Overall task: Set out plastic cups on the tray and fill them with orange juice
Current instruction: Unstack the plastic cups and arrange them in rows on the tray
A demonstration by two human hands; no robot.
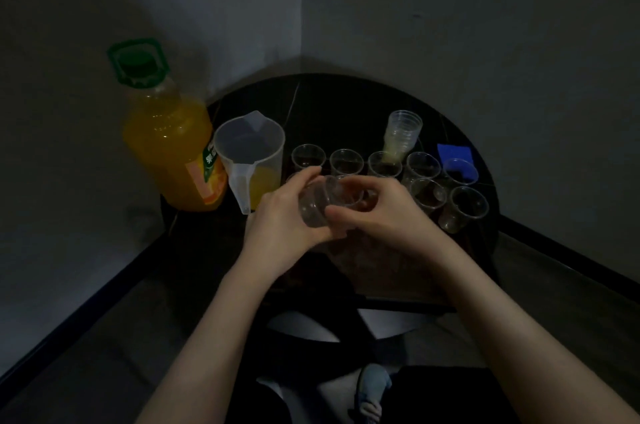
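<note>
Hands meet over the worktop (346,101): left hand (277,226) grips the clear cups (318,205) lying sideways, mouth toward the right hand (384,216), whose fingers (356,186) pinch the rim.

Dim home corner: small dark table (346,105), bare walls (450,25)

Juice bottle (169,143) label: white characters on green strip, too blurred to read.

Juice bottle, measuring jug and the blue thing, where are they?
juice bottle (166,146), head view, on its orange body.
measuring jug (249,146), head view, on its clear wall.
blue thing (453,153), head view, on its top face, behind the cups.
</note>
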